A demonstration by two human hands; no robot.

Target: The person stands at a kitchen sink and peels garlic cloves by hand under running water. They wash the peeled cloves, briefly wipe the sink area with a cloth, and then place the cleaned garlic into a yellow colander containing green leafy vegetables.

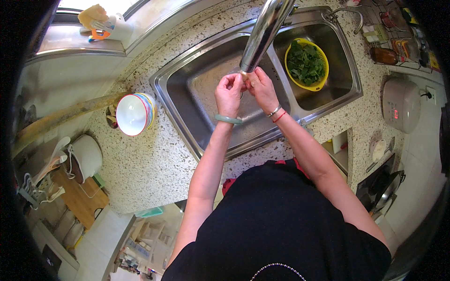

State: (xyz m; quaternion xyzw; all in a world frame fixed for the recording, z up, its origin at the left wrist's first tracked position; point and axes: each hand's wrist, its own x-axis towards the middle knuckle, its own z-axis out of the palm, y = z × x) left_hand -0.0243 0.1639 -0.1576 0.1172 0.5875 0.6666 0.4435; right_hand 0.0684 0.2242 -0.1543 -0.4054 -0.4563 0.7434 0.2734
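Two bare hands at a double-basin sink. In the upper middle of the frame, the left hand and right hand meet above the left basin, directly below the mouth of the metal faucet. The left hand has its fingers bent, thumb and fingertips pinching a small pale piece, which lies between the two hands and is mostly covered by them. The right hand's curled fingertips come up to the same piece; I cannot tell whether they grip it. A green bangle circles the left wrist; a metal bracelet and a red string circle the right.

At upper right, a yellow basket of leafy greens sits in the right basin. Left of the sink, nested bowls stand on the speckled counter. A rice cooker occupies the right edge, and a wooden board lies at lower left.
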